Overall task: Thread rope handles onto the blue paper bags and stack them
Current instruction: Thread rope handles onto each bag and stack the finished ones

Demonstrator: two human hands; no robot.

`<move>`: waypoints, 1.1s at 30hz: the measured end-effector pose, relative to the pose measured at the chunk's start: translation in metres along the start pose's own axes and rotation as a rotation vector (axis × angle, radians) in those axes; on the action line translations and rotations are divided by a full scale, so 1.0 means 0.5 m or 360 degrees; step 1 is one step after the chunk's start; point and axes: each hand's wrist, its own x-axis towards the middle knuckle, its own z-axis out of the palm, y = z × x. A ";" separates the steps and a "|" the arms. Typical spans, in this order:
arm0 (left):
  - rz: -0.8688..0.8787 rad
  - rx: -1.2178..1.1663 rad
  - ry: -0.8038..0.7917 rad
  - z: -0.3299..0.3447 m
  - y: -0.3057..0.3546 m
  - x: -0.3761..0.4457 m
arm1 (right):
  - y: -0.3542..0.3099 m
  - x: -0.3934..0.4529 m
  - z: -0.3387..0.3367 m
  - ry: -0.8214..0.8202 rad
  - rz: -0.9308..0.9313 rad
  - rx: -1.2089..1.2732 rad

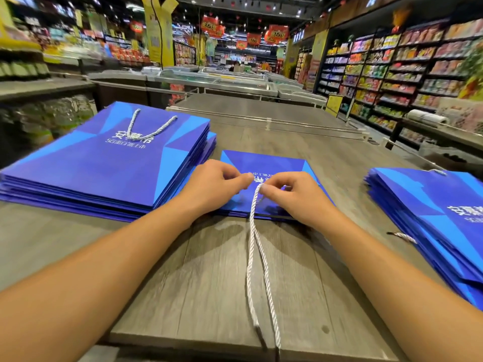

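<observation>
We look down at a grey wood-grain desk (198, 296) in a supermarket aisle, where two strands of white twisted rope (252, 246) trail from the near edge up to our hands. Our two bare forearms reach in from the lower corners. The left hand (218, 185) has its fingers curled, thumb and forefinger pinching the top of the rope; the right hand (290, 193) does the same, its fingertips pinching the rope just beside the left thumb, so that the two hands almost touch. Both hands hover over a flat blue paper bag (264, 163) lying at the middle of the desk, its white lettering upside down to us; whether the rope already passes through a hole in the bag we cannot tell.

To the right lies a stack of blue bags (428, 220), with a short rope end (403, 236) poking out beside it. To the left sits a taller pile of bags (99, 165), the top one carrying a white rope handle (150, 126) looped on its face.

Beyond the desk stand glass-topped freezer chests (222, 82), shelves of bright packets (392, 71) along the right wall, and red hanging signs (277, 33) under the dark ceiling.
</observation>
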 end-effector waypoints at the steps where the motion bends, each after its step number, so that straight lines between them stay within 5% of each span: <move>1: 0.0010 0.0009 -0.0054 0.003 0.003 -0.002 | 0.006 0.002 0.003 0.0057 0.0048 0.0019; 10: 0.0088 0.0308 -0.0431 0.006 0.012 -0.006 | 0.020 0.005 0.021 0.0290 0.0299 0.0108; 16: -0.0078 -0.0321 -0.0195 -0.012 0.011 0.001 | -0.004 -0.010 0.005 0.0449 0.0095 0.0148; 23: -0.0302 -0.0755 -0.0068 -0.022 -0.002 0.015 | -0.038 -0.051 -0.002 -0.0188 -0.0077 -0.0191; 33: -0.0398 -0.1055 0.0000 -0.029 0.004 0.016 | -0.073 -0.075 0.008 -0.0497 -0.0041 -0.0514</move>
